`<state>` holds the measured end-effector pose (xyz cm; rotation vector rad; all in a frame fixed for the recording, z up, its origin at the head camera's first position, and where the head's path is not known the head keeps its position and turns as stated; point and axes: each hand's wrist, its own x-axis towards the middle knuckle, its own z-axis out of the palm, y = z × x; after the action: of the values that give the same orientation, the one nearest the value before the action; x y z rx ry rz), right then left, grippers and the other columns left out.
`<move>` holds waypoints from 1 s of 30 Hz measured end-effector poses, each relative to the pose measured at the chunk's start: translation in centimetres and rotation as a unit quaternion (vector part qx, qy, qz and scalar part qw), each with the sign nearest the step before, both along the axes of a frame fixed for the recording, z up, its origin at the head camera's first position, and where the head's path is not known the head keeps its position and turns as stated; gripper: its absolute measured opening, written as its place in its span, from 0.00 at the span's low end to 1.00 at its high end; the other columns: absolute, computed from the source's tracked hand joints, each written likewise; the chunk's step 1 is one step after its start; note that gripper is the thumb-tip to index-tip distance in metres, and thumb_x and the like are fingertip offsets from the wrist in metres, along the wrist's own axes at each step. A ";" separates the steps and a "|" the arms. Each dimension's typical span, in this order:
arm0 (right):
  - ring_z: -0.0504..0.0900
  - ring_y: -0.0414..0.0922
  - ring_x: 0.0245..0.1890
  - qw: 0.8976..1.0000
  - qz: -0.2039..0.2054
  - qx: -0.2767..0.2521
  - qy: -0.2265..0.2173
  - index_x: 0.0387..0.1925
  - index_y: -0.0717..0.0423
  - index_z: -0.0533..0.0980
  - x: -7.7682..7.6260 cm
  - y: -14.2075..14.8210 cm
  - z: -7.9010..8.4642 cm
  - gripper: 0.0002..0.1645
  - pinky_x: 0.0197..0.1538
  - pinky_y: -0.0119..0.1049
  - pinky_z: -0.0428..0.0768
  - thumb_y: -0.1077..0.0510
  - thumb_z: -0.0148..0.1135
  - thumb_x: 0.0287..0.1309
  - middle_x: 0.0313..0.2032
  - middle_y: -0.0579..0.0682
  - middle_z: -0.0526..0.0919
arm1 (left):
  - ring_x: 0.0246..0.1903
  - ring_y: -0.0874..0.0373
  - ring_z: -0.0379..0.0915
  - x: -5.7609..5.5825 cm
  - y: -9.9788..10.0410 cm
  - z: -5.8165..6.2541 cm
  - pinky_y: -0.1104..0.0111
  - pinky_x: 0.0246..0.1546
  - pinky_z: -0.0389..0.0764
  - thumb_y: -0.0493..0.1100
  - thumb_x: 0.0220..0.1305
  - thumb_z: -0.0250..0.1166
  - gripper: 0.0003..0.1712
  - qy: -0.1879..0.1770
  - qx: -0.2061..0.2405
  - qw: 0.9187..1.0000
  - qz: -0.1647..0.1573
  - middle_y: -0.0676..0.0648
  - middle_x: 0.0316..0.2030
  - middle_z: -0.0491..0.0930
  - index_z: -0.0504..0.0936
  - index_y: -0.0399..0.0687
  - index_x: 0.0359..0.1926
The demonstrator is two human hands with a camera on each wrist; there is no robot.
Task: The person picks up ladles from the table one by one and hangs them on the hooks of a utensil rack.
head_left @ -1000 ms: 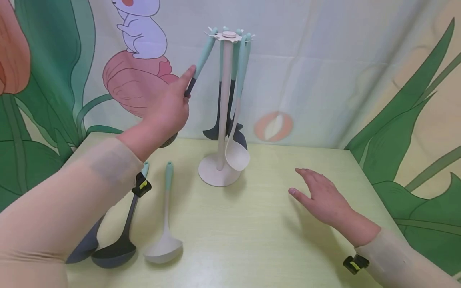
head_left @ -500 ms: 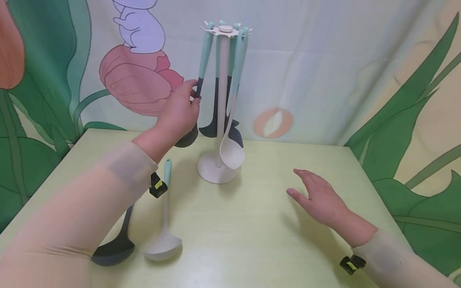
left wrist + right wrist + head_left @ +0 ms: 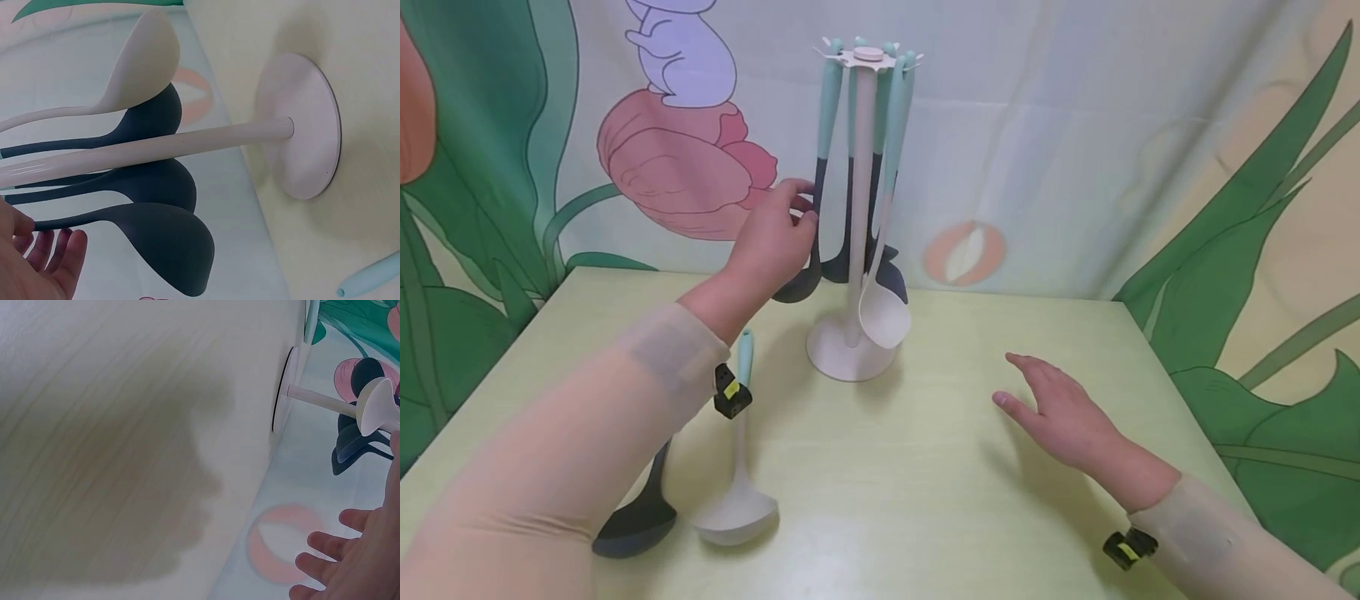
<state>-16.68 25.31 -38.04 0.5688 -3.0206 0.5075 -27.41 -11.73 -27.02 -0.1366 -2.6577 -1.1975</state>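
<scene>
A dark ladle with a mint handle hangs from the white utensil stand, on its left side. My left hand is at its dark shaft, thumb and fingers loosely curled about it. In the left wrist view, the thumb lies on the shaft, with fingertips showing below it and the bowl of the ladle free of the hand. My right hand is held over the right side of the table, fingers spread and holding nothing.
A white ladle and several dark utensils hang on the stand. Another white ladle and a dark ladle lie at the table's front left, partly under my left arm. A printed cloth hangs behind the table.
The dark ladle swings from a slant to nearly upright beside the stand's post. My left hand moves right and slightly down along its shaft. My right hand stays in place.
</scene>
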 end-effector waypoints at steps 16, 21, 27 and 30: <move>0.55 0.56 0.66 1.000 0.004 -0.002 -0.002 0.72 0.58 0.56 -0.2 -0.6 -0.3 0.45 0.65 0.60 0.59 0.31 0.43 0.68 0.68 0.59 0.62 | 0.48 0.50 0.70 1.3 -2.1 -1.7 0.55 0.46 0.79 0.46 0.72 0.50 0.26 -0.056 -0.028 0.997 -0.053 0.42 0.54 0.72 0.63 0.45 0.67; 0.55 0.56 0.67 1.000 0.004 -0.001 -0.009 0.72 0.57 0.56 -0.2 -0.8 -0.1 0.45 0.66 0.60 0.59 0.30 0.42 0.68 0.68 0.59 0.61 | 0.39 0.48 0.74 2.0 -3.7 -2.4 0.55 0.44 0.80 0.46 0.72 0.52 0.28 -0.131 -0.046 0.989 -0.060 0.40 0.52 0.72 0.61 0.41 0.67; 0.55 0.56 0.66 1.000 0.005 -0.002 -0.003 0.72 0.58 0.56 -0.1 -0.7 0.1 0.45 0.65 0.60 0.59 0.31 0.43 0.68 0.68 0.59 0.61 | 0.35 0.48 0.74 3.4 -5.3 -2.9 0.59 0.38 0.79 0.45 0.71 0.53 0.29 -0.165 -0.068 0.983 -0.051 0.38 0.50 0.72 0.59 0.38 0.67; 0.56 0.56 0.66 1.000 0.003 -0.005 -0.001 0.71 0.59 0.57 0.0 -0.7 0.0 0.45 0.65 0.60 0.60 0.31 0.43 0.68 0.68 0.59 0.62 | 0.37 0.47 0.74 4.2 -5.8 -3.4 0.57 0.39 0.78 0.45 0.72 0.53 0.28 -0.175 -0.082 0.980 -0.054 0.37 0.51 0.72 0.59 0.37 0.67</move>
<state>-16.68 24.62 -38.01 0.5777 -3.0178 0.5244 -23.24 -17.57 -30.38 -0.1044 -3.0934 -1.1221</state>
